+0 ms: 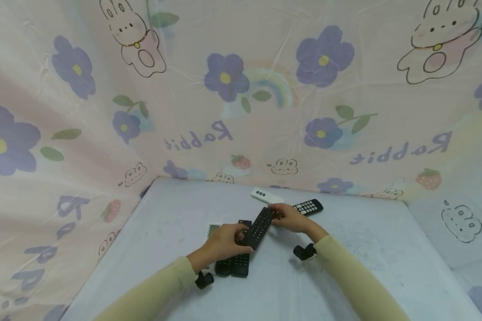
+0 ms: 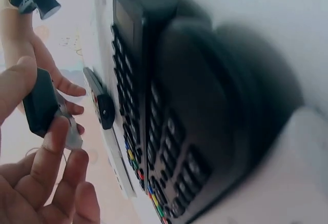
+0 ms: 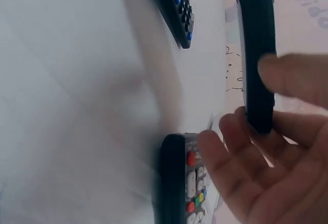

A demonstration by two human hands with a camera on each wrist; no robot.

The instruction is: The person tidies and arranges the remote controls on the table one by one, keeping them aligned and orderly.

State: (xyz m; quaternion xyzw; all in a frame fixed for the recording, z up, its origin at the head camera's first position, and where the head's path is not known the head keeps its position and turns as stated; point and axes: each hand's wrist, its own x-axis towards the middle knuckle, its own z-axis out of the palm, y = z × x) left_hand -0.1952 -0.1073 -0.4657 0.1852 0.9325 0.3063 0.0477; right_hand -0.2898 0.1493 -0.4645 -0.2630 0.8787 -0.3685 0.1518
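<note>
A black remote control (image 1: 260, 227) with rows of small buttons is held slantwise above the white table, one hand at each end. My left hand (image 1: 224, 243) grips its near end between thumb and fingers; in the left wrist view the remote's dark end (image 2: 41, 101) shows between them. At the far end my right hand (image 1: 291, 217) pinches it, thumb on one side and fingertips (image 3: 238, 131) on the other in the right wrist view. Below the left hand, two more black remotes, one square-ended (image 1: 240, 266) and one round-ended (image 1: 223, 267), lie side by side, partly hidden by it.
A white remote (image 1: 265, 195) lies behind the right hand. Beside it is a black remote with white buttons (image 1: 310, 206), partly covered by that hand. A small white device with a grey screen (image 1: 213, 229) lies left. Patterned cloth walls (image 1: 265, 111) enclose the table.
</note>
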